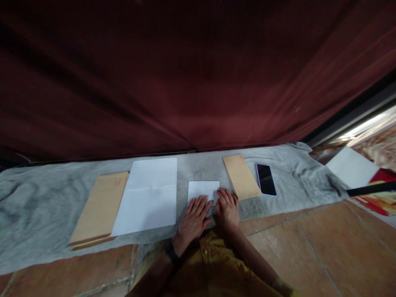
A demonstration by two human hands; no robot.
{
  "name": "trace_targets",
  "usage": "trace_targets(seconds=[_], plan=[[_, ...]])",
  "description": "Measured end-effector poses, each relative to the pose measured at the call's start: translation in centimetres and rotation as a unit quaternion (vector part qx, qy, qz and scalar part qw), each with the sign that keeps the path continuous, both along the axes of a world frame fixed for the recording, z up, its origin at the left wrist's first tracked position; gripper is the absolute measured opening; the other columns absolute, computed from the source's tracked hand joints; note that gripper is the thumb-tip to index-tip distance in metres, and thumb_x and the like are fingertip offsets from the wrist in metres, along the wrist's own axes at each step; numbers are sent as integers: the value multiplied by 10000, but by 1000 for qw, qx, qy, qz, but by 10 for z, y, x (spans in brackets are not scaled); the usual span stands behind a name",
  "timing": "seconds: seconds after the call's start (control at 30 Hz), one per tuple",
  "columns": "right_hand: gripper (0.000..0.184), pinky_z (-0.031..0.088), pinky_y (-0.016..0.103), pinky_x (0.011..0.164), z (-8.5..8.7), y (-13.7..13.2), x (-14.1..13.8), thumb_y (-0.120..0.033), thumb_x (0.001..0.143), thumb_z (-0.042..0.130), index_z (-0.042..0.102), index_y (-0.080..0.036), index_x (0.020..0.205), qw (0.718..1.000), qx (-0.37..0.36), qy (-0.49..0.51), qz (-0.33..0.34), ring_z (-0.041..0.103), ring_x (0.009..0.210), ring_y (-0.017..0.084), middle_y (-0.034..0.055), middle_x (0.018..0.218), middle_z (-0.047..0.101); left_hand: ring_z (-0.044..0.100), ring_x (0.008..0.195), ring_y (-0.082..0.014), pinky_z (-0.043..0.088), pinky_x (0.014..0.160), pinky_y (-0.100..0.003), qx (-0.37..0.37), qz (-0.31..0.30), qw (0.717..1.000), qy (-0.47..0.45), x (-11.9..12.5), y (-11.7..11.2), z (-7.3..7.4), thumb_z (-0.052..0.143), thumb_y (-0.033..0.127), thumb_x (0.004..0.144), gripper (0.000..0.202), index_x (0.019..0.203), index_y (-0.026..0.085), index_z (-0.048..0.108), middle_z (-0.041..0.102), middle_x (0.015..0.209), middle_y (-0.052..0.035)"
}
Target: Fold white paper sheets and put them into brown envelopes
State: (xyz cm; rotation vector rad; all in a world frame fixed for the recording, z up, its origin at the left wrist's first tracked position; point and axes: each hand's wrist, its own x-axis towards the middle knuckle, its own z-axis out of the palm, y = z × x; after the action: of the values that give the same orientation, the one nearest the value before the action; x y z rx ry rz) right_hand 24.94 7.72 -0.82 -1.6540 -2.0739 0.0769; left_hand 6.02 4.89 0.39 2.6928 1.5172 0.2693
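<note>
A small folded sheet of white paper (202, 188) lies on the grey cloth in front of me. My left hand (194, 218) rests flat on its near left part, fingers stretched out. At the paper's right edge lies my right hand (228, 206), its fingers bent and close together over the corner; whether they pinch it I cannot make out. Just right of that hand is a brown envelope (243, 177), set at a slant. To the left, large white sheets (148, 194) lie flat, partly beside a stack of brown envelopes (99, 206).
A phone (266, 180) with a dark screen lies right of the single envelope. The grey cloth (293, 173) is rumpled at both ends. Behind it hangs a dark red curtain (198, 82). Tiled floor (287, 247) runs along the front, and a white sheet (352, 167) sits at far right.
</note>
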Motion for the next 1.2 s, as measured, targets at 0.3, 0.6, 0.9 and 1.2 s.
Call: trace_targets(seconds=[0.3,0.6,0.9,1.2], plan=[[416,299,462,1132,4,-2,-4,-215,986,455,562,-199,1387,1000,-12,-12,1,508,1332,262,85,1426,601,305,1505,-248,273,1225,-494,-9,1,1000,-19,-5,-4,8,497,517,979,605,1535,311,376,332,1634,-24],[440,294,459,1135,6,0,-7,-274,963,503,559,-202,1393,1000,-7,-24,-6,524,1306,265,91,1415,608,286,1512,-270,265,1221,-525,1,-2,1000,-29,-3,-4,5,511,495,972,613,1540,311,372,314,1640,-43],[450,313,452,1128,10,1,-10,-243,936,521,571,-217,1383,999,-4,-34,-15,545,1276,255,86,1392,625,292,1510,-283,243,1222,-541,12,-2,999,-42,-3,-5,-1,495,516,964,652,1558,299,334,316,1641,-52],[453,320,451,1120,9,1,-11,-253,930,521,576,-214,1378,999,1,-40,-15,543,1276,259,88,1392,624,253,1518,-331,225,1219,-591,6,-9,999,-36,-5,-6,-1,557,643,874,799,1547,256,365,313,1640,-97]])
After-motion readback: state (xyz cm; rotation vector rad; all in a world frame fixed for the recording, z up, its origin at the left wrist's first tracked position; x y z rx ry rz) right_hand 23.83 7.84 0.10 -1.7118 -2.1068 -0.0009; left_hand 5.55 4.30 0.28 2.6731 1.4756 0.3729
